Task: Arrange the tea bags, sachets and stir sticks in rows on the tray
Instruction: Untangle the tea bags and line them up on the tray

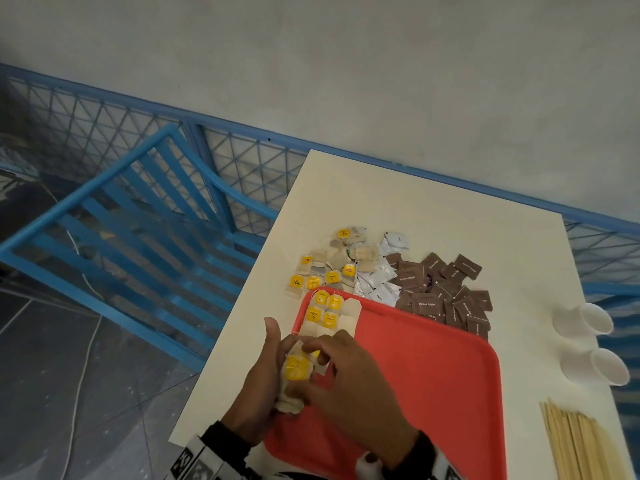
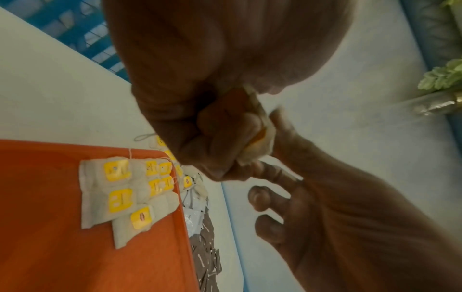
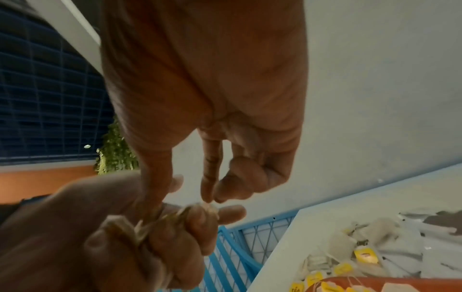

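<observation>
1. Fingers of the left hand [image 1: 258, 382] curl around a bunch of tea bags [image 1: 294, 375] above the tray's [image 1: 433, 368] left edge.
2. Right hand [image 1: 349, 393] pinches one bag from that bunch.
3. Six tea bags [image 1: 327, 313] lie in the tray's far-left corner.

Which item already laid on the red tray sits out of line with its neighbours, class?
On the red tray, the nearest tea bag lies skewed, overlapping the edges of the tea bags in the row beside it. The rest sit roughly square in the tray's far left corner.
</observation>
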The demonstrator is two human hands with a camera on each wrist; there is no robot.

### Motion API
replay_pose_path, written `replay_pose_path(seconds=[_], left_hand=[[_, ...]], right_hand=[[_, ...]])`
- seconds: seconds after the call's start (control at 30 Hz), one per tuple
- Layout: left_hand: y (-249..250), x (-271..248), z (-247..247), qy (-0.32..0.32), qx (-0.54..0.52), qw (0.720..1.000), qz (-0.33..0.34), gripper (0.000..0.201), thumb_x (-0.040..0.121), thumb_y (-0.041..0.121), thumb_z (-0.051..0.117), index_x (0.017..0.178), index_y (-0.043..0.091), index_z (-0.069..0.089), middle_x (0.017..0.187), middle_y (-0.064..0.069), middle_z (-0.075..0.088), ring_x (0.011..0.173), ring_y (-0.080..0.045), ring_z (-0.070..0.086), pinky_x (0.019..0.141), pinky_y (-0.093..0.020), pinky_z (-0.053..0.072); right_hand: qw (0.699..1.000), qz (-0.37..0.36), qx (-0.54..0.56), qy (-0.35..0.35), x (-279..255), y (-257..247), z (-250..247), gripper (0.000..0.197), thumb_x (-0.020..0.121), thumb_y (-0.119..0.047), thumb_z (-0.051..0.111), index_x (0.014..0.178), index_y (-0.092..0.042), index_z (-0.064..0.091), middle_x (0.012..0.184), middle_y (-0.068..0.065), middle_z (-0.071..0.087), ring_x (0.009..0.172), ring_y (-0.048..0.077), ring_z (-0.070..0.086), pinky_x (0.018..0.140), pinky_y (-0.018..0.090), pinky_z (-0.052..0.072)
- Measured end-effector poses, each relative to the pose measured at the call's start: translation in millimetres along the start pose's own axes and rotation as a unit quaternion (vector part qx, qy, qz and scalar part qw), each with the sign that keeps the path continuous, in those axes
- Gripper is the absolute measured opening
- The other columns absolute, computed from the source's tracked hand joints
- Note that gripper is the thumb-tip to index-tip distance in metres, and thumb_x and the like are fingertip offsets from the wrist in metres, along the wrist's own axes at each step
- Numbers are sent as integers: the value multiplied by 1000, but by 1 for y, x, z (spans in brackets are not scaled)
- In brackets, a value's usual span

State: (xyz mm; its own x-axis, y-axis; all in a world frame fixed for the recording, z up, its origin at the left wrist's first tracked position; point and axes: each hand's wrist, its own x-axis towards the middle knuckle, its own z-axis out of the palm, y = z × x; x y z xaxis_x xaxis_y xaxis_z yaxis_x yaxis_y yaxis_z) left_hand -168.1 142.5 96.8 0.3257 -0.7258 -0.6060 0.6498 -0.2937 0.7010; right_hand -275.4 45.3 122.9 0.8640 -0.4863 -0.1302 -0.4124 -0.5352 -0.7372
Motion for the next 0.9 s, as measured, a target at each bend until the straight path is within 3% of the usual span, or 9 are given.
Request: replay_pose_path(seconds=[0.03, 0.1, 0.27, 0.4, 0.47, 0.53, 0.6, 0.73, 0.9], left_hand=[[-2, 0, 6, -1, 7, 1000, 1, 93, 79, 83, 19, 118, 15, 68, 90, -20, 72, 67, -30, 60, 60, -23, 43], [-6, -1, 17, 4, 4, 1000, -2, 93, 80, 82, 19, 120, 12, 66, 81, -17, 63, 45, -16, 48, 43, -16, 37], [-13, -6, 47, 8, 0, 1000, 3, 89, 92, 70, 12, 121, 2, 62, 52, -4, 51, 30, -6, 37, 32, -14, 29], [-23, -5, 59, 8, 12, 1000, -2, 94, 87, 77, 15, 124, 2, 58, 49, -1, 40, 33, -8, 32, 36, -14, 25], [-28, -2, 59, -2, 25, 1000, 2, 97, 80, 84, 21, 122, 8, 63, 60, -10, 51, 38, -13, 39, 39, -17, 28], [-28, -3, 62, -11, 22, 1000, 15, 97, 78, 87, 28, 110, 5, 68, 70, -12, 64, 43, -17, 51, 41, -19, 34], [-27, -6, 64, -27, 30, 998, 48, 89, 76, 87, 44, 97, 4, 67, 57, -8, 58, 41, -18, 49, 44, -21, 36], [-21, -12, 66, -47, 177, 976, 115, 35, 77, 48, 80, 82, 16, 66, 54, -10, 49, 38, -15, 36, 40, -18, 29], [2, -17, 64, 34, 226, 952, 202, 20, 78, 22, 82, 94, 26, 70, 58, -2, 56, 44, -14, 42, 41, -22, 37]], right_hand=[[1000, 4, -17, -9, -3, 3, -1, 48, 70, -53, 68, 115, -39, 57, 94, -22, 43, 86, -1, 48, 77, 19, 42], [1000, -1, -16, -2, -9, 10, -5, 44, 72, -45, 70, 114, -40, 57, 92, -23, 41, 86, -3, 47, 75, 16, 40], [999, -34, -13, 40, -25, 20, -17, 19, 77, -29, 71, 86, -34, 54, 85, -17, 51, 76, -2, 42, 66, 12, 31], [997, -58, 8, 42, -34, 26, -28, 12, 82, -33, 67, 85, -34, 56, 82, -16, 52, 74, -2, 43, 67, 15, 31], [994, -49, 71, 72, -38, 28, -38, 8, 82, -31, 70, 81, -29, 62, 77, -14, 59, 69, -1, 50, 65, 11, 33], [982, -24, 156, 100, -40, 30, -52, 9, 83, -25, 74, 80, -22, 67, 71, -10, 62, 60, 1, 51, 60, 10, 34], [969, -14, 223, 105, -41, 33, -67, 9, 86, -18, 74, 82, -17, 67, 68, -7, 63, 58, 0, 51, 57, 10, 35], [966, -32, 224, 127, -38, 40, -86, 9, 87, -12, 73, 88, -20, 68, 76, -9, 66, 65, 2, 54, 59, 12, 38], [977, -70, 158, 123, -31, 42, -97, 7, 84, -17, 76, 88, -23, 75, 80, -19, 68, 66, 3, 55, 60, 9, 35]])
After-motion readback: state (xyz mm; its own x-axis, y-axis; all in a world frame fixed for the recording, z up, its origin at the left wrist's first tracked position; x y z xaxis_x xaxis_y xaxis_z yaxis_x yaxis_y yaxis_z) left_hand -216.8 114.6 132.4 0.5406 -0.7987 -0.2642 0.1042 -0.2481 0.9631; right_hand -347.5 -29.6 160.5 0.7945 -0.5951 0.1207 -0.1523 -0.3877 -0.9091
